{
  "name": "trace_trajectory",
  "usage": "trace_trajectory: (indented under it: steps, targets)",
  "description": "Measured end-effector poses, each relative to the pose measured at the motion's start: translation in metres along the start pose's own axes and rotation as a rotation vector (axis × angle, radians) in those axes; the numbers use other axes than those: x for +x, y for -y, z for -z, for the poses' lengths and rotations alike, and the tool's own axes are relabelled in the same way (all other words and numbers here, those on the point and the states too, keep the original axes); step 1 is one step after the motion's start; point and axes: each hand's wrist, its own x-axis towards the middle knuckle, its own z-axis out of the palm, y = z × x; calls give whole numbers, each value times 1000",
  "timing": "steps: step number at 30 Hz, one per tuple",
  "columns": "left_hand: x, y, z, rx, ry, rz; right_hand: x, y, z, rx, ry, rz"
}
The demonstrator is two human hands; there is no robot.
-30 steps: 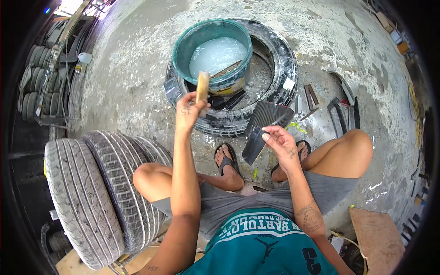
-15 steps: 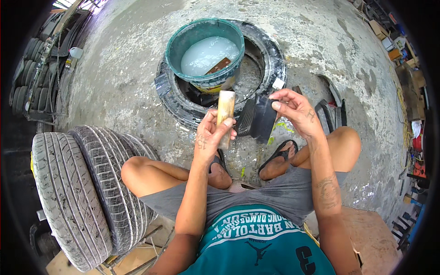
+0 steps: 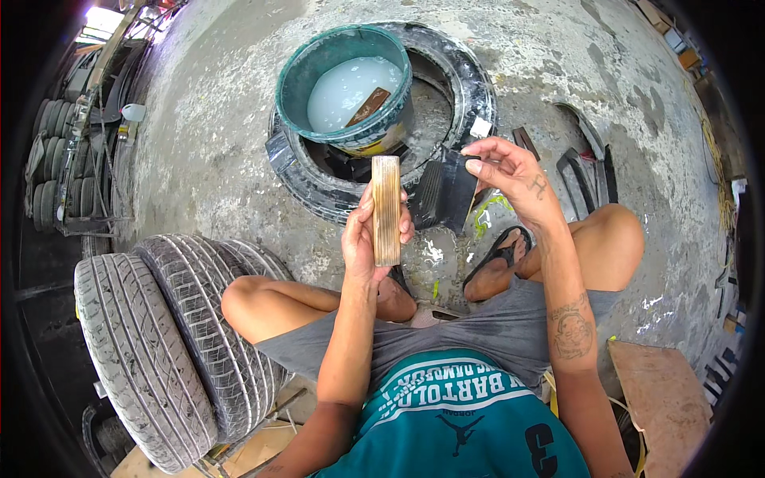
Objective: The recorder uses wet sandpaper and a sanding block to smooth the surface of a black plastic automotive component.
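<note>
On the near side of the bucket (image 3: 296, 80), in the head view, the left hand (image 3: 358, 243) is wrapped around a grooved wooden block (image 3: 386, 211); the right hand (image 3: 514, 179), apart from it, pinches a black sheet (image 3: 458, 193), farther right of the bucket.

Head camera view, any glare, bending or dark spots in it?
Head view: washed-out glare at the upper left; rounded black corners and bent edges toward the rim; deep shadow down the left side; the block in the left hand looks fairly sharp.
</note>
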Motion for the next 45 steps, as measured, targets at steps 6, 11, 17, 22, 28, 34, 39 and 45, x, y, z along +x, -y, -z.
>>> trace_trajectory:
  steps: [6, 11, 17, 22, 28, 34, 39, 45]
  targets:
    - [7, 12, -15, 316, -90, 23, -2, -7, -9, 292, 190, -38]
    - [5, 28, -24, 408, -75, 52, 6, -28, -25, 114, 39, 53]
    - [4, 28, -32, 247, -32, 104, 3, -22, -25, -2, 47, 20]
    - [6, 29, -17, 197, -136, 151, 7, -23, -23, -112, 26, 70]
    - [9, 34, -19, 116, -106, 56, 10, -34, -24, 187, -157, 33]
    - [25, -5, -14, 509, -156, -75, 0, -15, -24, -181, -51, -56]
    - [23, -24, -16, 653, -14, -40, 5, -18, -17, -60, 199, -194]
    - [20, -10, -27, 443, -125, -129, -5, -24, -38, 193, 193, -234]
